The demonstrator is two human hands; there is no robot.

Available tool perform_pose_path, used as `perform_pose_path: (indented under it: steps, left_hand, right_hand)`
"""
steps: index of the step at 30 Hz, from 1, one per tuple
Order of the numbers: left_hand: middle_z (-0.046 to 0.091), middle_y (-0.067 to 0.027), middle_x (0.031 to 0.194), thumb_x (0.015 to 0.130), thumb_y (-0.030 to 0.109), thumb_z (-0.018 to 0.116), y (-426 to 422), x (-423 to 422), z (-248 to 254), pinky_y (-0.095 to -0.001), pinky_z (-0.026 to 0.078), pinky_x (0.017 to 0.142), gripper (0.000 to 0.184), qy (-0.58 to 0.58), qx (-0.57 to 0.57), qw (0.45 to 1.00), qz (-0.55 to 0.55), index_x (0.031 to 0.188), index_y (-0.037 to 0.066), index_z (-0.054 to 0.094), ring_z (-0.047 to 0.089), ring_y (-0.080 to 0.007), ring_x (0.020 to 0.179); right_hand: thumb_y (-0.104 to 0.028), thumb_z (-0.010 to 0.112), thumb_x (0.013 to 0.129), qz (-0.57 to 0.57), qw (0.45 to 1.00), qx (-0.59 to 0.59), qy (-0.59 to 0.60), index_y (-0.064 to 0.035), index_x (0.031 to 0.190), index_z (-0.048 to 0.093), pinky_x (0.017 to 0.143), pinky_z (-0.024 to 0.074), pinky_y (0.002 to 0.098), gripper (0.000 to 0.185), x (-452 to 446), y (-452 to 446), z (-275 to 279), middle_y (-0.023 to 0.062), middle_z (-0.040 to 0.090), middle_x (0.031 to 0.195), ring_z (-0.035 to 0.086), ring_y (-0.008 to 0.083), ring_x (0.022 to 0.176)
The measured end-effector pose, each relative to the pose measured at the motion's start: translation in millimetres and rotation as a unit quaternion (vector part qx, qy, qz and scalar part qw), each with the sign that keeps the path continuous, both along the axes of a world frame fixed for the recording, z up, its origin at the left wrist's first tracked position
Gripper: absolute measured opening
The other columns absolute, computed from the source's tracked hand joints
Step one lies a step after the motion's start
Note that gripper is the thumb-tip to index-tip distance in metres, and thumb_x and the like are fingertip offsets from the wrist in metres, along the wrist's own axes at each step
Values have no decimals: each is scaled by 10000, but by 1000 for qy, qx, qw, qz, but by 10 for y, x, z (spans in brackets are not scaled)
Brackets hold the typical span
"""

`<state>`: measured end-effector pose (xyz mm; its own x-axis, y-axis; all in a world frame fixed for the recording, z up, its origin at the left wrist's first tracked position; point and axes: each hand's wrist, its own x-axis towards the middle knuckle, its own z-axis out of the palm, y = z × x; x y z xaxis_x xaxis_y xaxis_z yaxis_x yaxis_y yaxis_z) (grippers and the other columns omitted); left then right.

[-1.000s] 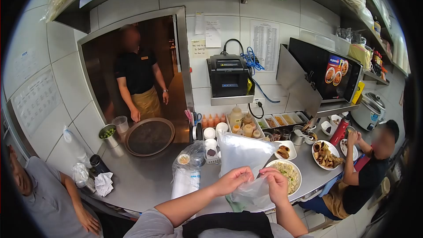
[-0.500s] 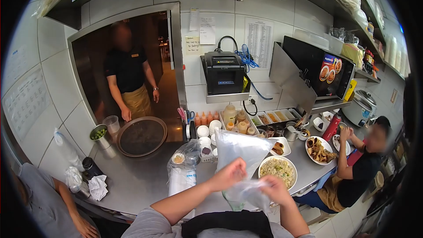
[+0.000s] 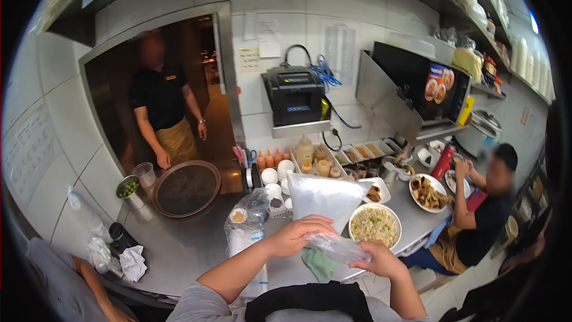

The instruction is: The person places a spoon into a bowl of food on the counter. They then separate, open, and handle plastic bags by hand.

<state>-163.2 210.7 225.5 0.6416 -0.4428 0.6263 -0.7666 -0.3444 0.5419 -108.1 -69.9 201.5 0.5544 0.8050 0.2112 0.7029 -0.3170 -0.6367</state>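
A small clear plastic bag (image 3: pixel 338 248) is stretched sideways between my two hands, just above the counter's front edge. My left hand (image 3: pixel 302 234) is closed on its left end, fingers laid together over the top. At the bag's right end my right hand (image 3: pixel 381 260) grips it with curled fingers. Behind them stands a larger stack of clear plastic bags (image 3: pixel 326 200). A green cloth (image 3: pixel 320 264) lies on the counter below the held bag. To the right, close to my right hand, sits a bowl of fried rice (image 3: pixel 375 226).
Left of my hands lies a plastic-wrapped white pack (image 3: pixel 245 256). A round brown tray (image 3: pixel 187 189) rests by the pass window, where a person (image 3: pixel 164 98) stands. Another person (image 3: pixel 485 203) sits at right beside a plate of food (image 3: pixel 428 193). A sleeve (image 3: pixel 50 274) shows at left.
My hands have lowered slightly, and the bag between them is now pulled out sideways. My left hand has turned over the bag. More of the green cloth shows. The whole view has shifted a little.
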Motion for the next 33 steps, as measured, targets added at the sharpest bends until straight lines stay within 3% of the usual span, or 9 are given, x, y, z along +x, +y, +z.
perform_pose_path:
  steps: [3,6,9,11,14,19,21,29,33]
  left_hand:
    - [599,-72,1091,928,169,513,-61,-107,-143,-346,458,883,223,181,-141,970,-75,1057,27,627,601,-198,959]
    - [629,-43,1010,896,49,460,-134,-108,-348,-298,488,783,218,452,-419,752,-234,1060,-2,596,601,-127,858]
    - [619,-41,1022,892,131,567,-321,-57,-412,-282,494,762,265,513,-307,784,-171,1133,19,564,600,-145,759]
    - [597,-41,909,849,27,549,-409,5,-358,-250,475,724,226,323,-72,942,59,1075,24,536,564,-105,765]
    - [583,-47,944,804,-40,530,-203,210,-533,-236,451,762,312,15,-94,965,244,1103,36,484,552,-96,832]
    - [571,-61,979,786,-70,468,-121,104,-419,-251,437,805,424,325,-309,893,45,1189,52,414,533,-111,899]
    - [566,-39,960,784,-33,502,-174,53,-384,-216,433,781,453,438,-212,871,-68,1218,59,411,542,-102,832]
    - [547,-110,1138,746,-82,526,146,332,-675,-260,438,809,546,152,-122,936,292,1252,121,531,523,-163,926]
    - [476,-62,1290,733,-132,449,-45,131,-473,-238,418,871,635,333,-291,897,-9,1333,75,453,519,-135,955]
  right_hand:
    - [-145,706,799,-63,985,103,124,-35,955,631,705,452,256,205,24,-184,-209,30,615,875,568,122,793]
    - [-35,516,849,-187,876,378,235,-20,1004,597,712,454,235,175,97,-132,-271,3,597,869,572,105,804]
    - [-21,494,851,-244,783,486,302,-31,1052,574,730,458,233,216,147,-122,-161,5,596,893,568,92,822]
    - [-61,549,862,-110,773,499,376,-34,1101,549,746,464,245,241,239,-178,-303,7,595,920,569,90,844]
    - [-86,595,864,-83,837,353,409,-42,1098,539,741,460,250,244,38,-113,-118,-1,584,917,562,89,831]
    - [13,584,828,-167,964,77,194,-52,1054,515,712,446,245,245,223,-114,-536,8,565,899,538,82,795]
    - [81,532,781,-232,843,430,227,-63,1066,500,701,448,231,320,477,-129,-851,22,570,893,545,80,795]
    - [62,608,779,74,813,247,523,-71,1118,484,777,470,228,384,75,-44,-194,4,576,1001,574,100,932]
    - [131,515,744,-186,892,331,245,-75,1122,521,699,465,215,430,464,28,-720,0,565,951,552,82,809]
